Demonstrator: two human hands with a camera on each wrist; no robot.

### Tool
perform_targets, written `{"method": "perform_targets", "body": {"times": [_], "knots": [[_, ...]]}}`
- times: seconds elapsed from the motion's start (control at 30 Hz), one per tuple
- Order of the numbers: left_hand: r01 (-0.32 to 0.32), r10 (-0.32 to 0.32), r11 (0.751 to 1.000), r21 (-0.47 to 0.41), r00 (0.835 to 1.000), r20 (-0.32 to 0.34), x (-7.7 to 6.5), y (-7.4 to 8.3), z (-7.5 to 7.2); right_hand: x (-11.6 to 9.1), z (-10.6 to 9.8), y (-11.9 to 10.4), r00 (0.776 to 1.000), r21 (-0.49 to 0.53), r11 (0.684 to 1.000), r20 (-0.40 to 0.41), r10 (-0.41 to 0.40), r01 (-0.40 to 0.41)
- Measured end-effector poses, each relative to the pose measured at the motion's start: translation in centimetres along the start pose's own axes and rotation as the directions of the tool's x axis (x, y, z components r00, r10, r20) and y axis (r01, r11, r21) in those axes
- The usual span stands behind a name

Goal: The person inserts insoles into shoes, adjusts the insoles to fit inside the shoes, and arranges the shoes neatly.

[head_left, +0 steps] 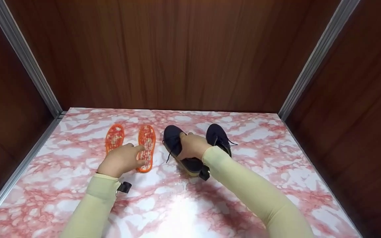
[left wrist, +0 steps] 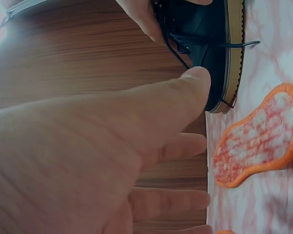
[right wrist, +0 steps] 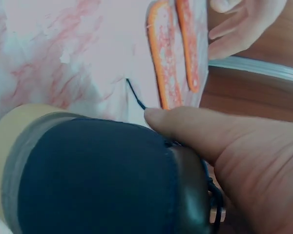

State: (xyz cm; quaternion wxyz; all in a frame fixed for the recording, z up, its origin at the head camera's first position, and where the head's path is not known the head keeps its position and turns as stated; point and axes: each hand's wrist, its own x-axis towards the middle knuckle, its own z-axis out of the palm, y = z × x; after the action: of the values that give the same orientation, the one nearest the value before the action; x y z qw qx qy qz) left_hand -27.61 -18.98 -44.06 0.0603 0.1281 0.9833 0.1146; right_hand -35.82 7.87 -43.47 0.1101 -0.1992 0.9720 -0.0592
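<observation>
My right hand [head_left: 193, 146] grips a dark navy lace-up shoe [head_left: 171, 135] across its middle. The thumb [right wrist: 168, 123] lies along the shoe's side by the laces, and the tan sole [left wrist: 234, 53] shows in the left wrist view. A matching shoe [head_left: 215, 132] stands just to the right, partly covered by the hand and sleeve. Over two orange-rimmed insoles hovers my left hand [head_left: 121, 160], fingers loosely extended and holding nothing. It hides the lower part of the left insole [head_left: 114, 135] and overlaps the edge of the right insole [head_left: 148, 145].
The pink-and-white marbled tabletop [head_left: 250, 198] lies under everything. Brown wood-grain panels [head_left: 184, 56] enclose it at the back and both sides, with grey metal posts [head_left: 316, 62] at the corners. A bright light reflection falls on the near middle of the table.
</observation>
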Motion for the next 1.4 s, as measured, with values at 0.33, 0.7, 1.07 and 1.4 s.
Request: {"method": "perform_targets", "body": {"times": [0.33, 0.7, 1.07, 1.4], "knots": [[0.006, -0.005, 0.999, -0.036, 0.999, 0.033, -0.8, -0.5, -0.9, -0.3, 0.0, 0.4, 0.999, -0.037, 0.999, 0.009, -0.036, 0.036], [0.022, -0.019, 0.999, -0.049, 0.999, 0.049, -1.9, -1.4, -0.2, -1.5, 0.7, 0.6, 0.990, -0.083, 0.986, 0.018, -0.141, 0.142], [0.046, -0.044, 0.997, -0.053, 0.998, 0.044, -3.3, -2.5, 0.3, -3.2, 0.8, 0.7, 0.970, -0.065, 0.969, 0.044, -0.237, 0.240], [0.052, -0.048, 0.997, -0.053, 0.996, 0.070, -4.7, -3.2, 1.1, -4.6, 1.4, 0.6, 0.950, -0.080, 0.949, 0.091, -0.298, 0.305]]}}
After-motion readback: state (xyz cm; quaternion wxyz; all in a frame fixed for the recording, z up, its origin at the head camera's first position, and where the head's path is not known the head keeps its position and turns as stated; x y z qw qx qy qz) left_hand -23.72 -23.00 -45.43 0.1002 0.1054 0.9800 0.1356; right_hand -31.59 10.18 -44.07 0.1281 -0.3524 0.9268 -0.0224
